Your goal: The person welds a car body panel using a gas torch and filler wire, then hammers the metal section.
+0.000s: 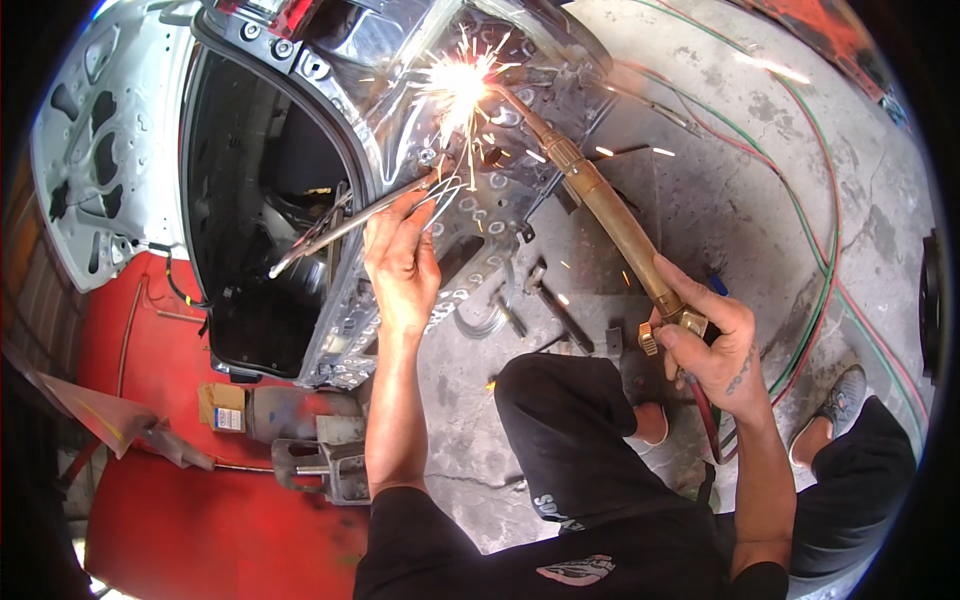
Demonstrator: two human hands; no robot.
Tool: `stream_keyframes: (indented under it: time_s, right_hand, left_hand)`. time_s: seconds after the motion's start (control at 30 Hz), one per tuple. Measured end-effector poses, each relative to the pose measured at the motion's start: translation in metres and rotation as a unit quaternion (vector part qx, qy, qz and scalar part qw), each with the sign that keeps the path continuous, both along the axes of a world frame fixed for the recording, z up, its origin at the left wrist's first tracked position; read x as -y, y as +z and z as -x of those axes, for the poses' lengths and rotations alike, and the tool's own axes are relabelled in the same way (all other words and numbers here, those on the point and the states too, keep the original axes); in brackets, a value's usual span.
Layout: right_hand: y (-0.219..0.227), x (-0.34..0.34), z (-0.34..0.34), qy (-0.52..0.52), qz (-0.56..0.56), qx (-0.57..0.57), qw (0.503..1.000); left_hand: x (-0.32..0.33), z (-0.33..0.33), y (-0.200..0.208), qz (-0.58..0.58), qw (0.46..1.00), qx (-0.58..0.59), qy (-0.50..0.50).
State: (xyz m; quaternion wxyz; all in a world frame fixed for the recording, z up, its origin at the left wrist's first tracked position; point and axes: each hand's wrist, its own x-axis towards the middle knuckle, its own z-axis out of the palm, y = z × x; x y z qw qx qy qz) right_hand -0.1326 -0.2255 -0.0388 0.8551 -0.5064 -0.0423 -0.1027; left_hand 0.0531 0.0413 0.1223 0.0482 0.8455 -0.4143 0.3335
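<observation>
My right hand (705,335) is wrapped round the valve end of a brass gas torch (612,213). The torch slants up and left, and its tip meets a bright burst of sparks (463,88) on the bare metal of a car body (500,195). The glare hides the exact spot being heated. Below the sparks, my left hand (402,262) is closed on a long thin metal rod (335,235), which points down and left across the car opening. Several thin bent wires (440,203) stick out by its fingers; whether it grips them too is unclear.
Red and green hoses (826,235) curve over the concrete floor at right. A hammer (560,310) lies below the car body. At left are a white panel (100,130) with cutouts, a red surface (220,520) and a metal clamp-like tool (325,465). Loose sparks fly near the torch.
</observation>
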Motion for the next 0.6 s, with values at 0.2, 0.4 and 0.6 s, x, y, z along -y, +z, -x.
stream_keyframes:
  time_s: [0.2,0.4,0.6]
  right_hand:
    - [-0.0006,-0.0002,-0.0001,-0.002,0.007,0.004,1.000]
    - [-0.0015,-0.0003,0.0001,-0.002,0.013,0.001,1.000]
    - [0.0005,-0.0006,0.0001,0.000,0.007,0.002,1.000]
  left_hand:
    - [0.0004,0.0004,-0.0004,0.001,1.000,0.007,0.002]
    - [-0.0043,-0.0009,-0.0033,0.009,1.000,-0.002,0.016]
    - [-0.0029,0.0007,0.0001,0.006,1.000,0.005,0.004]
